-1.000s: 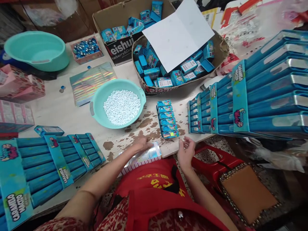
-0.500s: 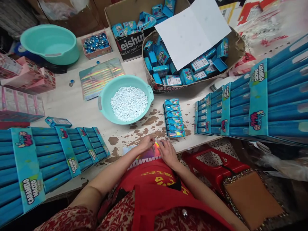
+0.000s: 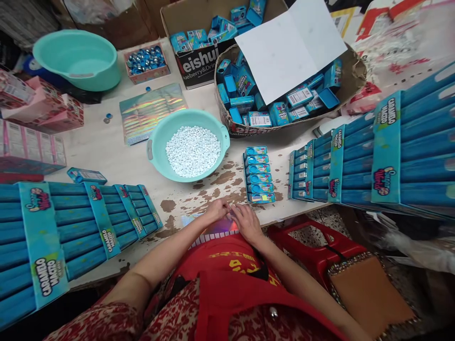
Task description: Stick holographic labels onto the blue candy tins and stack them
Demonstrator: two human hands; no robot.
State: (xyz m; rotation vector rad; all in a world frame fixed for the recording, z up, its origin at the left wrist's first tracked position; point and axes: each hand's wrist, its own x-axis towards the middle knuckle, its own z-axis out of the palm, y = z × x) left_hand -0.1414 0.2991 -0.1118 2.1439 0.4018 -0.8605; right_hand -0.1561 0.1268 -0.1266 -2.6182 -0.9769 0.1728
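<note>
Brings right hand (image 3: 247, 221) beside left hand (image 3: 217, 210), at right end of crosswise foil sheet (image 3: 221, 225); sets fingers narrow, cannot tell hold.

One head-worn camera looks forward and down, from above the apron (image 3: 225, 291), across the table (image 3: 95, 151).

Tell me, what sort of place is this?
It looks like a small packing workshop, perhaps for sweets: a turquoise basin holds many small white pieces, open cartons hold blue containers, and blue display packs marked "Caramelo" stand to either side.
</note>
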